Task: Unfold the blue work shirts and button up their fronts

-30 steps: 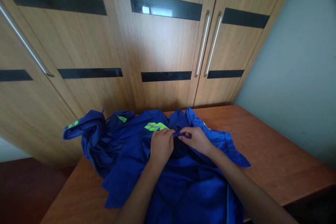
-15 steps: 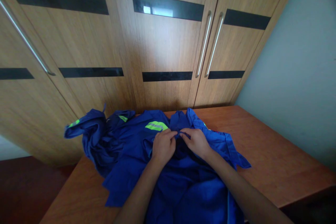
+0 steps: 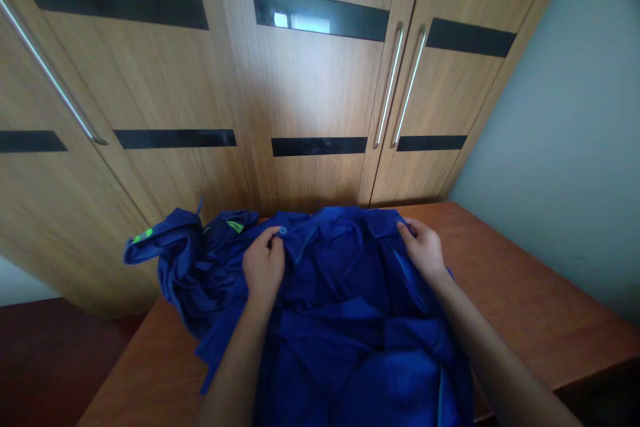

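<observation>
A blue work garment (image 3: 345, 340) with light-blue piping lies spread over the tabletop, its upper part lifted and held wide between both hands. My left hand (image 3: 264, 263) pinches one upper edge, right beside a small round button (image 3: 283, 231). With thumb and fingers, my right hand (image 3: 424, 250) grips the opposite upper corner. Between the hands the cloth sags in folds and its inner side shows. To the left is a bunched heap of the same blue cloth (image 3: 187, 260) with yellow-green reflective strips (image 3: 235, 226); whether it is a separate garment I cannot tell.
The reddish-brown wooden tabletop (image 3: 520, 300) extends to the right. Behind it rises a wooden wardrobe (image 3: 320, 93) with dark strips and long metal handles (image 3: 389, 87). A pale wall (image 3: 570, 167) stands on the right, and dark floor (image 3: 55, 353) shows at lower left.
My hands were together at the middle of the garment and have moved apart, left and right, pulling the cloth open. The reflective patch near the left hand is now covered.
</observation>
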{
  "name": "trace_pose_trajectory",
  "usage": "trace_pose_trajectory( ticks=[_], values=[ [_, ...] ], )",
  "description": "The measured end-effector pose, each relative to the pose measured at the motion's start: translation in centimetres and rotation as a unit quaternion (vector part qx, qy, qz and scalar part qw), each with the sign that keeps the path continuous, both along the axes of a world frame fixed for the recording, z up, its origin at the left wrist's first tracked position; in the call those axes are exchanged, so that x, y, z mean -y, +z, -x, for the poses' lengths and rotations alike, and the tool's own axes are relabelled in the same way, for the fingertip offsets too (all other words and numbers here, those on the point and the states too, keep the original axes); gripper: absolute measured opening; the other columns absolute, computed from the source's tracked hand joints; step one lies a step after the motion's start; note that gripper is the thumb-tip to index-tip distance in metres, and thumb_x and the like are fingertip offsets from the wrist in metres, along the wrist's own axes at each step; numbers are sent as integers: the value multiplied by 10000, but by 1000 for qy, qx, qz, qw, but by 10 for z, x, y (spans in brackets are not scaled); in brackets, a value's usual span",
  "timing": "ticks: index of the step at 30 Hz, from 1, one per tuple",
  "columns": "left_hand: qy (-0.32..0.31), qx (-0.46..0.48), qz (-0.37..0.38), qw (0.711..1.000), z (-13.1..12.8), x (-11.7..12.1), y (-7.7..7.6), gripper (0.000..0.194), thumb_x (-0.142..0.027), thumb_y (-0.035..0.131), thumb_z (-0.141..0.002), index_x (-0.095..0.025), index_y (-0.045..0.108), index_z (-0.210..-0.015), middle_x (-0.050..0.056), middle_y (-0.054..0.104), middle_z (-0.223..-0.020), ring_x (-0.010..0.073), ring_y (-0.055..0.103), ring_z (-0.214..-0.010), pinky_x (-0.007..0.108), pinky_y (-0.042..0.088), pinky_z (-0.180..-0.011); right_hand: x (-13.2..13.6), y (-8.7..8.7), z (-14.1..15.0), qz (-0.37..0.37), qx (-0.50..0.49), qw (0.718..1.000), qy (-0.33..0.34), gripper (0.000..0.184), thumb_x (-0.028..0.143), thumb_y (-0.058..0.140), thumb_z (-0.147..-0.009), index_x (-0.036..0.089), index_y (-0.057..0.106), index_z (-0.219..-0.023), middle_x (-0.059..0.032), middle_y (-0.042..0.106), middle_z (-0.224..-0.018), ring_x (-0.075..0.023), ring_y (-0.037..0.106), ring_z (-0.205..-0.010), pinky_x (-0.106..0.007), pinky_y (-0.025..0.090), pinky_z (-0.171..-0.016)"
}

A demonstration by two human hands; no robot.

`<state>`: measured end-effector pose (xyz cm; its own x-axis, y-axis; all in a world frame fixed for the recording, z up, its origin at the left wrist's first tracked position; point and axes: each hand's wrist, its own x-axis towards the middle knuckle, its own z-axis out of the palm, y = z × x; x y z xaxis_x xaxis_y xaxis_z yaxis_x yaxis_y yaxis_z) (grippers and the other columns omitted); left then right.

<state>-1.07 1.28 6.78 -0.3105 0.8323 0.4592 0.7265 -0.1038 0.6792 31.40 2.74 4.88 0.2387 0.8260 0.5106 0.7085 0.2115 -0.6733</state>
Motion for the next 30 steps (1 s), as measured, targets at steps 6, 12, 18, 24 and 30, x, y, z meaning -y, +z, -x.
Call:
trace_pose_trajectory(
  ticks=[6,12,18,24,30],
  values=[
    [62,-193,143,969,41,16,16,363,-305,377,-898,-222,639,-1135,100,705,-955,271,672,-825,375,517,-730,30,-30,-70,143,119,974,-130,458,409,439,-880,149,565,-1236,-99,716,-860,-267,677,-798,-354,485,-713],
    [-119,-253,120,953,15,49,-14,314,-146,423,-836,-229,697,-964,95,594,-1177,250,602,-1059,402,470,-931,87,-69,-36,203,240,949,-13,388,283,446,-872,188,566,-1228,-131,635,-1126,-258,671,-892,-352,504,-761],
    [-354,-70,205,910,-16,73,-27,445,-398,582,-842,-280,547,-1269,92,428,-1440,255,366,-1354,441,324,-1101,90,-67,44,155,32,983,98,358,204,472,-839,200,624,-1163,-118,655,-1094,-255,638,-993,-380,488,-899],
    [-389,-77,151,906,-42,97,-39,1276,-253,865,-462,-266,123,-1500,120,-40,-1581,325,169,-1424,464,278,-1128,89,-35,116,188,-382,849,314,362,410,600,-799,212,673,-1093,-58,719,-959,-262,657,-929,-428,527,-829],
    [-312,-87,16,946,-53,96,-43,802,-48,605,-637,-284,417,-1380,89,355,-1482,246,445,-1298,418,404,-1067,106,-8,114,217,-433,788,381,310,447,666,-744,218,740,-938,-30,730,-824,-252,675,-826,-413,543,-766]
  ],
)
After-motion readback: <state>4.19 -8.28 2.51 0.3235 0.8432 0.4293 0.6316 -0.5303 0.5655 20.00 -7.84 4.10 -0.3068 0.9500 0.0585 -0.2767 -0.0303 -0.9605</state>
